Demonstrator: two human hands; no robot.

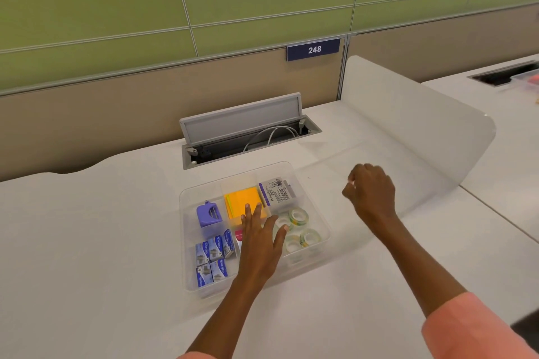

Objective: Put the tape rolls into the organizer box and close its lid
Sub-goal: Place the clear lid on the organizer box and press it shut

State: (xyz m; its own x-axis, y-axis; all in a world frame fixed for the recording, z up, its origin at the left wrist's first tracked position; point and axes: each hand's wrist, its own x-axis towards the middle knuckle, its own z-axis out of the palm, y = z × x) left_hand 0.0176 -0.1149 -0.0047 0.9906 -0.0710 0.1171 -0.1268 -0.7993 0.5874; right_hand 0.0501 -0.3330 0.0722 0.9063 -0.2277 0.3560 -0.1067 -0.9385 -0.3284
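Note:
A clear organizer box (pixel 186 198) with several compartments sits on the white desk. Several clear tape rolls (pixel 297 216) lie in its front-right compartment. My left hand (pixel 259 239) is spread flat over the middle of the box, with the fingers apart and the fingertips over the orange notes and a tape roll. My right hand (pixel 370 189) hovers just right of the box with its fingers curled shut. It seems to pinch the edge of a faint transparent lid (pixel 329 160) that extends right of the box.
Other compartments hold orange sticky notes (pixel 242 198), a purple sharpener-like item (pixel 207 214), blue staple boxes (pixel 211 259) and a labelled white box (pixel 277 191). An open grey cable hatch (pixel 242 125) lies behind the box. A frosted divider (pixel 423 131) stands to the right.

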